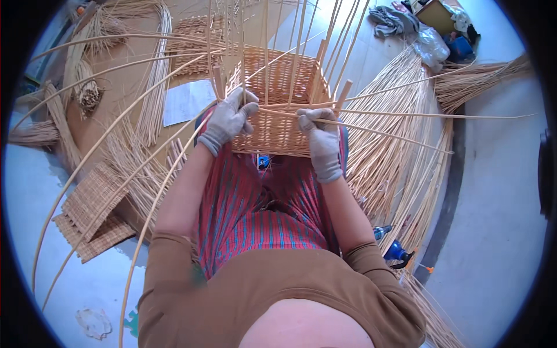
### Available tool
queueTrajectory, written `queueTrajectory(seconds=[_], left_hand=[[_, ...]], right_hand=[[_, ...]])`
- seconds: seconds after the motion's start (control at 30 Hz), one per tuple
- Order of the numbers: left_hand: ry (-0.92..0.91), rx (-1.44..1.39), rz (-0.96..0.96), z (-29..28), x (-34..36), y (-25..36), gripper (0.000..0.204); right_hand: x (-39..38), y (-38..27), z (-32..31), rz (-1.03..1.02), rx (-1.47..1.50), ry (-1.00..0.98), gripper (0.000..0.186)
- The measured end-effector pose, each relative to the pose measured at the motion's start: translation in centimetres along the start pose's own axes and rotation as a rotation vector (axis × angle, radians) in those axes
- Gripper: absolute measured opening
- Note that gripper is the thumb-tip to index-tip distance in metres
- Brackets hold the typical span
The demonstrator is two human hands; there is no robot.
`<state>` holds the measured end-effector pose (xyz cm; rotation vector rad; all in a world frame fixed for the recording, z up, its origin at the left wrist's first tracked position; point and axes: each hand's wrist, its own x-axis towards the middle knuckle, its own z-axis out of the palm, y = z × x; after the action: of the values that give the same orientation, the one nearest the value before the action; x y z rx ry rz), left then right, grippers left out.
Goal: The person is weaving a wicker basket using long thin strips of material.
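Observation:
A half-woven rectangular wicker basket [277, 87] rests on my lap, with tall upright stakes rising from its rim. My left hand [230, 119], in a grey glove, grips the near left corner of the basket wall around a stake. My right hand [321, 139], also gloved, pinches a thin willow rod [400, 136] at the near right side of the rim. That rod and another run out to the right over the floor. Long loose rods [116, 124] arc away to the left from the basket.
Bundles of willow rods [400, 104] fan across the floor on my right. Flat woven mats [93, 209] lie at my left, a white paper sheet [187, 101] and another woven panel [194, 40] beyond. A blue tool [396, 252] lies near my right elbow. Cloth and bags sit at the far right.

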<state>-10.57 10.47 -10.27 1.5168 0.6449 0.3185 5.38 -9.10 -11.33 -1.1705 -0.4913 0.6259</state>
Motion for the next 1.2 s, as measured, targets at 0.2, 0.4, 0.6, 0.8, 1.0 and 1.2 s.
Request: queueTrajectory(seconds=[0.2,0.4,0.6,0.8,1.0,1.2], left_hand=[[0.264,0.245,0.251,1.5,1.5,-3.1,0.019],[0.39,0.328,0.123,1.8,1.9,-2.4,0.031],[0.412,0.405,0.156,1.9,1.3,-0.9,0.041],[0.433,0.425,0.147,2.1,1.3,-0.9,0.039],[0.312,0.115,0.091,1.9,0.5,-0.7,0.038],[0.414,0.055,-0.053,2.8,1.0,0.8,0.051]], right_hand=[[4.0,-6.0,4.4,-0.208,-0.734,-0.141,0.016],[12.0,-7.3,13.8,-0.811,-1.183,-0.139,0.089],[12.1,-6.4,10.6,-0.051,-0.348,-0.263,0.079],[8.4,-5.7,8.7,-0.336,-0.141,-0.386,0.043],[3.2,0.4,2.6,-0.521,-0.102,-0.012,0.021],[0.4,0.0,3.4,-0.172,0.026,0.19,0.021]])
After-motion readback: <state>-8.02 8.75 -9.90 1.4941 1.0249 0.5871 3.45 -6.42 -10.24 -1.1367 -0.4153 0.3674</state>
